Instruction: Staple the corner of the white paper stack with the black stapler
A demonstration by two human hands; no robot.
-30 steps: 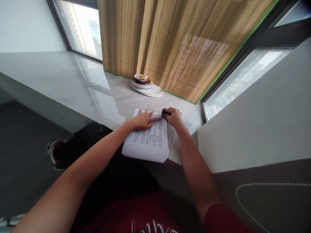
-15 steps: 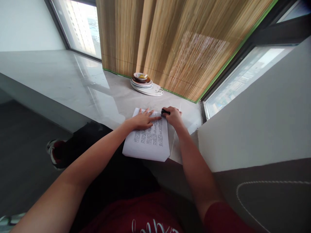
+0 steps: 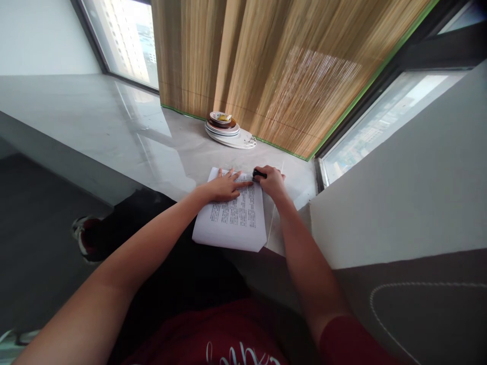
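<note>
Printed sheets of paper lie on the pale sill, their near edge reaching past its front edge. My left hand rests flat on the sheets with its fingers spread, the index finger pointing toward the far right corner. At that corner my right hand is closed around a small black stapler. Only the stapler's front end shows, touching or just over the paper; my fingers cover the rest.
Beyond the paper, a stack of plates with a small bowl on top stands by the bamboo blind. The glossy sill stretches off to the left. A white wall bounds the right side.
Both hands, the stapler and the sheets hold their places. Only the camera's view has shifted very slightly.
</note>
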